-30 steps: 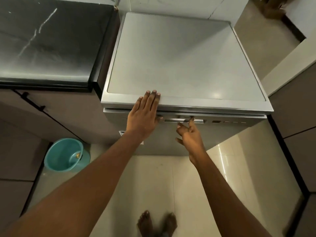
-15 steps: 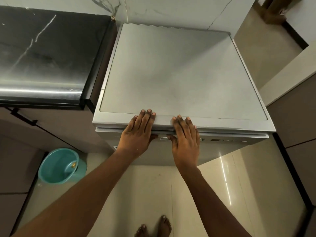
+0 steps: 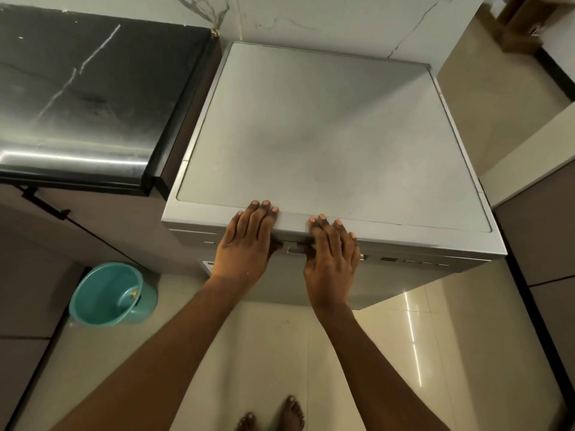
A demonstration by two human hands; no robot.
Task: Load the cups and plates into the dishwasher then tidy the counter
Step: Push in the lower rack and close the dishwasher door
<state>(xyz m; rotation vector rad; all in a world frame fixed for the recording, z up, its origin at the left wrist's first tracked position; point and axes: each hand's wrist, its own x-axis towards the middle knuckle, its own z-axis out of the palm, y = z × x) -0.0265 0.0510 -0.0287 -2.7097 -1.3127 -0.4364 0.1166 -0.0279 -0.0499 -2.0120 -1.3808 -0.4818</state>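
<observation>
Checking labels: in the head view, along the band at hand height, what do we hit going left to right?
teal bucket → left hand → right hand → dishwasher control panel → side cabinet

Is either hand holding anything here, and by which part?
No loose thing is held. The left hand and right hand lie with straight fingers on the front top edge of the dishwasher, thumbs tucked under its lip.

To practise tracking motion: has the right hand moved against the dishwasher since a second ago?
Yes. The right hand moved up from before the door handle; its fingers now rest on the top front edge of the dishwasher.
</observation>
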